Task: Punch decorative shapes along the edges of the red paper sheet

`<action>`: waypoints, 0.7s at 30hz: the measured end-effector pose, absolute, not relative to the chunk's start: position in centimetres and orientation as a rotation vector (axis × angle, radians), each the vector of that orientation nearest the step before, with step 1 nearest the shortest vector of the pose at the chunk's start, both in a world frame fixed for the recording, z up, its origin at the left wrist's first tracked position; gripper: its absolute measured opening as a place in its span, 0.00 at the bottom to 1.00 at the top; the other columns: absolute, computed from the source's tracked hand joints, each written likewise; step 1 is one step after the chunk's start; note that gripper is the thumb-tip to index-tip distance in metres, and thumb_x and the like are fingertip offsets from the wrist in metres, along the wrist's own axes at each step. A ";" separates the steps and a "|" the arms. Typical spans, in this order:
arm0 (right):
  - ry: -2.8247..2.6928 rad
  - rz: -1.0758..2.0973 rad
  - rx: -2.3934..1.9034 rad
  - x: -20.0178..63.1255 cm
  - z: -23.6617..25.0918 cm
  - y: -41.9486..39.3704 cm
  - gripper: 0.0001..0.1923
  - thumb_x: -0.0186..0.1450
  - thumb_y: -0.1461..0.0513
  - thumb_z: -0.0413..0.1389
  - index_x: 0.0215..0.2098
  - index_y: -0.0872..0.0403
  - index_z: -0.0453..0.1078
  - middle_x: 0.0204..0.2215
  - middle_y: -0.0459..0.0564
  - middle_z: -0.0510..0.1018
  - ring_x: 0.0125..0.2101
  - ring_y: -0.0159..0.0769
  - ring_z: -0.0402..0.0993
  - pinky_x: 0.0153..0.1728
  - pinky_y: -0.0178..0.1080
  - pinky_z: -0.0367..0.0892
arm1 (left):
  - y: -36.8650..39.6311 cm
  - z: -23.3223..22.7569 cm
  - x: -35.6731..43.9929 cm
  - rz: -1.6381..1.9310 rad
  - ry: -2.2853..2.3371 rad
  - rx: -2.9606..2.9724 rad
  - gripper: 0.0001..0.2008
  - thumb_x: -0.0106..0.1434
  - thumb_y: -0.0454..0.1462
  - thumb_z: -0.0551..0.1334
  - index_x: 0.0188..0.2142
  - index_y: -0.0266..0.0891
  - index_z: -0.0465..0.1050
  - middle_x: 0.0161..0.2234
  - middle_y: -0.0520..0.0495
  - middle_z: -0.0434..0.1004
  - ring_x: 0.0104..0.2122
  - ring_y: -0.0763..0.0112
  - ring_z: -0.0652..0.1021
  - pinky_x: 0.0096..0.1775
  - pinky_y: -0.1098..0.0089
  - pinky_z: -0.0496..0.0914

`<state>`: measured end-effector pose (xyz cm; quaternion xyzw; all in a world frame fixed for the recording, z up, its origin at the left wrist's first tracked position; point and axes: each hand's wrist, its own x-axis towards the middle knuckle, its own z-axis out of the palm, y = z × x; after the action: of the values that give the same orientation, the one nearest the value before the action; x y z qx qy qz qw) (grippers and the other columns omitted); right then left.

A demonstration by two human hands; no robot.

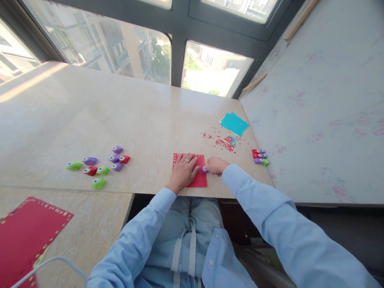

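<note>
Bench: smooth, polished stone-look slab. Red sheet: matt paper. Punches, frame left: glossy plastic. Sleeves: soft cloth.

The person's left hand lies flat, fingers spread, on a red sheet of paper at the near edge of the pale stone surface; the sheet's far edge shows a row of small punched holes. The right hand is closed over a small purple punch at the sheet's right edge. Beyond it lies a scatter of red confetti, and further back a turquoise paper. Three punches sit together near the surface's right edge. A group of purple, red and green punches lies well to the left. A larger red sheet with punched edges rests on a lower surface at bottom left.
</note>
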<state>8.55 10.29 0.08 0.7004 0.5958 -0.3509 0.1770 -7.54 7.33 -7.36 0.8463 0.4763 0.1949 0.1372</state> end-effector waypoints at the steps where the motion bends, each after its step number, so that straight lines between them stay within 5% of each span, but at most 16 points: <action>1: 1.682 -1.009 1.994 8.6 0.0 10.2 0.10 0.66 0.61 0.56 0.30 0.59 0.73 0.16 0.48 0.71 0.17 0.30 0.66 0.25 0.34 0.64 | 7.3 -7.4 -7.5 0.569 1.381 2.445 0.21 0.71 0.45 0.49 0.57 0.38 0.68 0.62 0.39 0.66 0.63 0.57 0.65 0.67 0.48 0.55; 12: 1.908 -1.225 2.134 11.4 -2.3 7.7 0.14 0.70 0.57 0.52 0.29 0.58 0.66 0.20 0.44 0.71 0.18 0.25 0.65 0.23 0.29 0.60 | 7.4 -7.6 -7.6 0.574 1.378 2.448 0.20 0.71 0.44 0.50 0.55 0.39 0.69 0.62 0.40 0.66 0.63 0.59 0.66 0.66 0.48 0.55; 18: 2.432 -1.186 2.164 12.8 -4.2 6.2 0.19 0.65 0.55 0.58 0.52 0.57 0.70 0.32 0.47 0.74 0.31 0.31 0.71 0.35 0.34 0.66 | 7.5 -7.7 -7.6 0.588 1.383 2.458 0.20 0.71 0.44 0.49 0.55 0.40 0.70 0.61 0.41 0.67 0.62 0.59 0.66 0.66 0.49 0.56; 21: 2.623 -0.927 1.909 12.7 -4.3 6.1 0.19 0.63 0.60 0.62 0.52 0.53 0.73 0.41 0.52 0.72 0.39 0.34 0.71 0.46 0.37 0.66 | 7.5 -7.7 -7.5 0.590 1.388 2.449 0.20 0.71 0.45 0.49 0.56 0.40 0.69 0.61 0.41 0.67 0.62 0.59 0.66 0.66 0.48 0.56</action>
<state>12.68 6.14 -4.30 0.5619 0.7722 -0.2730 -0.1161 -7.53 7.48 -7.70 0.8439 0.4785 0.2034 0.1324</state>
